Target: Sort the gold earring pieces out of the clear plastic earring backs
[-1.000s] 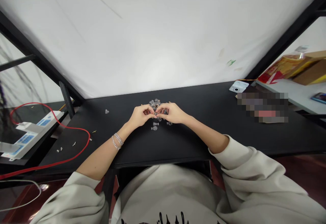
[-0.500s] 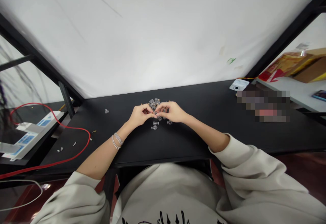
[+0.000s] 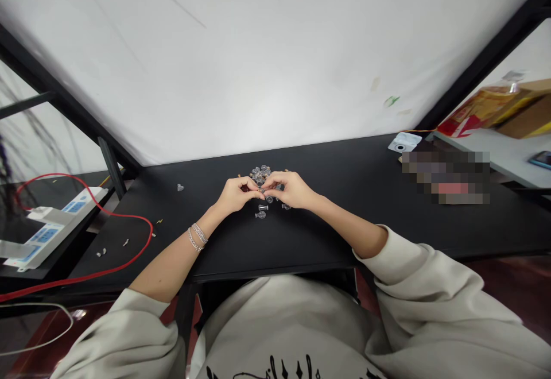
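My left hand (image 3: 236, 194) and my right hand (image 3: 289, 189) meet over the black table, thumbs and fingers pinched with the tips nearly touching. Whatever small piece is between the fingertips is too tiny to make out. Behind and beneath the hands lies a pile of tiny clear glass bottles (image 3: 261, 171), partly covered by the fingers. Nearer to me, a straight-sided little bottle (image 3: 263, 208) and a round-bodied little bottle (image 3: 260, 215) rest on their sides. A few small brownish bits show around the pile.
A single clear piece (image 3: 180, 187) lies left of the pile. Small scraps (image 3: 101, 252) and a red cable (image 3: 129, 216) are at the table's left end, beside a white power strip (image 3: 55, 227). At the back right sits a white camera-like device (image 3: 403, 142) near a blurred-out item.
Both hands keep almost the same place and pinch, with only slight finger movement. The bottles on the table lie as before.
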Motion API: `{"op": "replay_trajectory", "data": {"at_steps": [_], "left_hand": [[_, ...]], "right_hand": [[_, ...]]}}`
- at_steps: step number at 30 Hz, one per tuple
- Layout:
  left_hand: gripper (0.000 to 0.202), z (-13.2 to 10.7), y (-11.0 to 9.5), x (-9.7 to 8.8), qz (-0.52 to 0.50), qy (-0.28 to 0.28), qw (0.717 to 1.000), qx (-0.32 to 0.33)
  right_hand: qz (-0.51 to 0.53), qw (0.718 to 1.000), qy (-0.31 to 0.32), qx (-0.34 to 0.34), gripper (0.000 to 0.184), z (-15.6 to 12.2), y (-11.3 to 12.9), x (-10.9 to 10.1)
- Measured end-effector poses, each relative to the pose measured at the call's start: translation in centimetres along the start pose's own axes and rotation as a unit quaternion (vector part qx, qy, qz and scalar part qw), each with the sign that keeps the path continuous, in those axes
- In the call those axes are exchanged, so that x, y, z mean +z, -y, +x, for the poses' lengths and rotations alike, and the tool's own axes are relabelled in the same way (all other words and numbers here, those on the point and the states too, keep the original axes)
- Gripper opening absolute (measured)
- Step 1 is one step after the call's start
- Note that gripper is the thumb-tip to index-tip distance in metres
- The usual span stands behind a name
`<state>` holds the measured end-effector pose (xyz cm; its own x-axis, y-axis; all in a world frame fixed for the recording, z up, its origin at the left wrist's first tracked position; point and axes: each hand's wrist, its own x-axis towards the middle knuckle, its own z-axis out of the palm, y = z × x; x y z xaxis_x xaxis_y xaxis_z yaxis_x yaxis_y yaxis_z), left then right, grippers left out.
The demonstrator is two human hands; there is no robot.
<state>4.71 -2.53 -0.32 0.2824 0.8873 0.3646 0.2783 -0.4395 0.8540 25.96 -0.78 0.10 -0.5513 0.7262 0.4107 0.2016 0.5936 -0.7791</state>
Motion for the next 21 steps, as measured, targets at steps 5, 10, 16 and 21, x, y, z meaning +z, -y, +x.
{"op": "replay_trajectory", "data": {"at_steps": [5, 10, 16, 21], "left_hand": [[0.038, 0.12, -0.06, 0.04, -0.041, 0.022, 0.999, -0.022], [0.039, 0.13, -0.01, 0.22, -0.080, 0.041, 0.995, -0.048], [0.041, 0.14, -0.31, 0.42, -0.099, 0.022, 0.995, -0.024], [0.040, 0.18, 0.35, 0.52, -0.097, 0.021, 0.995, -0.007]], "right_hand": [[-0.067, 0.996, -0.001, -0.057, 0.008, -0.14, 0.19, -0.12], [-0.077, 0.995, 0.008, -0.059, 0.010, -0.21, -0.13, 0.08], [-0.028, 0.999, 0.009, -0.024, 0.013, -0.06, -0.36, -0.18], [-0.014, 1.000, 0.024, 0.013, 0.020, -0.06, 0.10, -0.42]]}}
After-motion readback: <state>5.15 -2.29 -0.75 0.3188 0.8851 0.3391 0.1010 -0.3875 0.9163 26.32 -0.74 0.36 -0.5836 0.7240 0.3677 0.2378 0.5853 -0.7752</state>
